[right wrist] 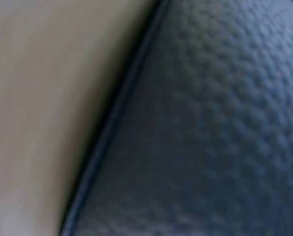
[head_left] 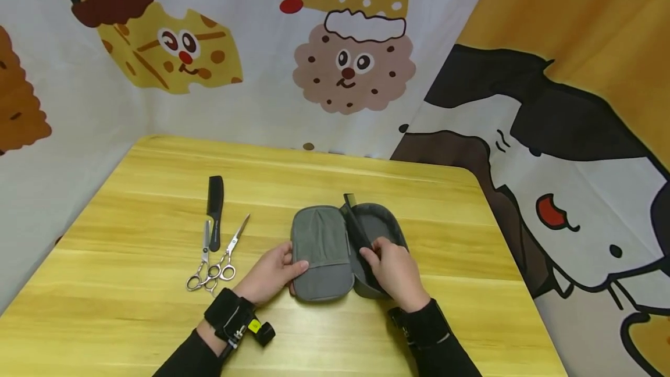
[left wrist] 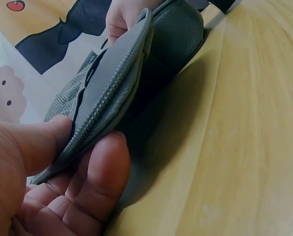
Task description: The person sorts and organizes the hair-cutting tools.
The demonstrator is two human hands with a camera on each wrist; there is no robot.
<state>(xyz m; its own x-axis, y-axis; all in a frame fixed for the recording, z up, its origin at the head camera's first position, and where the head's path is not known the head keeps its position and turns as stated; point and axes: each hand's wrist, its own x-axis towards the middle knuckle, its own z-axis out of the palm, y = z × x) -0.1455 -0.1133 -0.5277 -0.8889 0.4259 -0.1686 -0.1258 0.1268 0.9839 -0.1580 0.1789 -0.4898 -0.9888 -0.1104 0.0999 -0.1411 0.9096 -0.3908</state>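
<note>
A grey zip case (head_left: 321,281) lies spread open on the table, its flat pocketed half to the left and its deeper half to the right. My left hand (head_left: 271,273) pinches the left edge of the flat half, thumb on top and fingers beneath. In the left wrist view, the zip edge (left wrist: 109,93) is tilted up off the table. With thumb and forefinger my right hand (head_left: 399,275) pinches a dark, long flat strip (head_left: 356,227) over the deeper half; its kind is unclear. The right wrist view shows only the case's grained outer wall (right wrist: 210,123), blurred.
Left of my left hand lie a black comb (head_left: 215,208), a pair of scissors (head_left: 230,252) and a second, slimmer pair (head_left: 205,255), their handles close together. The wooden table (head_left: 131,220) ends at a patterned curtain (head_left: 262,115) behind and on the right.
</note>
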